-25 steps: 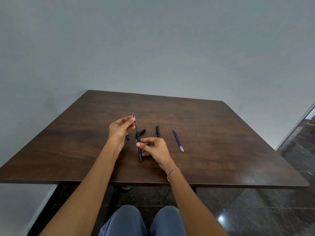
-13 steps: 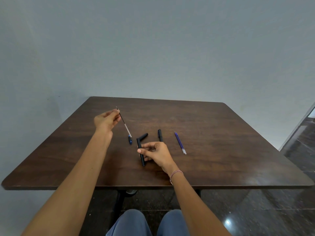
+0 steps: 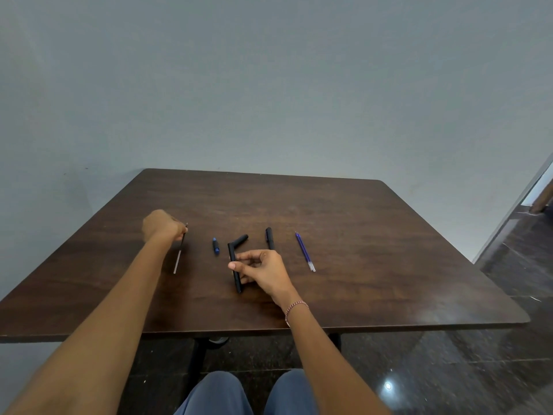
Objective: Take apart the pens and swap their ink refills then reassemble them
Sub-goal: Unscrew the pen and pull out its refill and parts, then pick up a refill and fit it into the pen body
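My left hand (image 3: 163, 226) is out over the left part of the dark wooden counter (image 3: 374, 235), fingers pinched around the upper part of a thin dark refill (image 3: 179, 250). The refill slants down toward me, its pale lower end at or just above the wood; I cannot tell whether it touches.

My right hand (image 3: 263, 272) sits nearer the middle, thumb and fingers clamped on a black pen barrel (image 3: 234, 269) that runs roughly away from me, its near end low by the counter.

Just beyond the barrel's far end lies a short black pen piece (image 3: 241, 239), angled to the right and meeting the barrel's tip. To its left, between my two hands, a small blue cap piece (image 3: 215, 246) lies on the wood. To the right, a second black barrel (image 3: 269, 238) lies beyond my right fingers, partly hidden by them. Further right, well apart from my hands, a blue refill (image 3: 304, 250) lies with its clear end pointing toward me.
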The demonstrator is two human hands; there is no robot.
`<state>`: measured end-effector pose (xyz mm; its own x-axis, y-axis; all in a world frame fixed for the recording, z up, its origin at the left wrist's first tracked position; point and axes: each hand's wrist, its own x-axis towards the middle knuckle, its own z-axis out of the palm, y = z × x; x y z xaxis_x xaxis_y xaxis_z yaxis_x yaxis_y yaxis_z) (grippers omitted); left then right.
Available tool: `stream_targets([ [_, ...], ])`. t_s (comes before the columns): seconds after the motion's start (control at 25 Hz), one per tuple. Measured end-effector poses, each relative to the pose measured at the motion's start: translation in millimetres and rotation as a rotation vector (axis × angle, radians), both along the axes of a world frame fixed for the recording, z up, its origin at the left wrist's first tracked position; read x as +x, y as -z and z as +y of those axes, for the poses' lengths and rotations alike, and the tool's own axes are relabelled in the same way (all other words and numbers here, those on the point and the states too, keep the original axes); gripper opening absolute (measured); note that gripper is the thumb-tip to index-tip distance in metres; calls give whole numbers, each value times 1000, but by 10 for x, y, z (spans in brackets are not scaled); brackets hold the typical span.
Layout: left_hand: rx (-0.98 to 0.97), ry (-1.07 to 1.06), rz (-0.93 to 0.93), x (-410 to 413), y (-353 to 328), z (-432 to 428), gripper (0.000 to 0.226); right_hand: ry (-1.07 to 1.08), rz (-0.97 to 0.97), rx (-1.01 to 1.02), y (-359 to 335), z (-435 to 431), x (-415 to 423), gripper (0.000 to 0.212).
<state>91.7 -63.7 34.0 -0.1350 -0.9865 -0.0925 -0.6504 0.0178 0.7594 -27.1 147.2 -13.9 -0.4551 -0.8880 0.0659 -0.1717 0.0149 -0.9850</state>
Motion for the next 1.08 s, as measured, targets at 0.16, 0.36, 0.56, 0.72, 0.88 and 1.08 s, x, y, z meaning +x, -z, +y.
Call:
stream_targets([
  [0.16, -52, 27, -155, -38, 31, -2, 22, 4, -15, -19, 38, -21, -20, 32],
  [0.36, -44, 46, -200, -86, 66, 26, 24, 10, 2, -34, 59, -38, -29, 33],
  [0.56, -33, 61, -186, -97, 65, 39, 24, 17, -5, -36, 64, -37, -27, 30],
  [0.72, -77, 58, -175, -93, 40, 74, 19, 19, -12, -38, 49, -31, -20, 29],
  [0.88, -108, 77, -66, -190, 17, 164, 11, 20, -24, -53, 29, -8, -9, 21],
  [1.08, -135, 33, -8, -316, 60, 368, 14, 42, -19, -64, 16, 12, 12, 28],
])
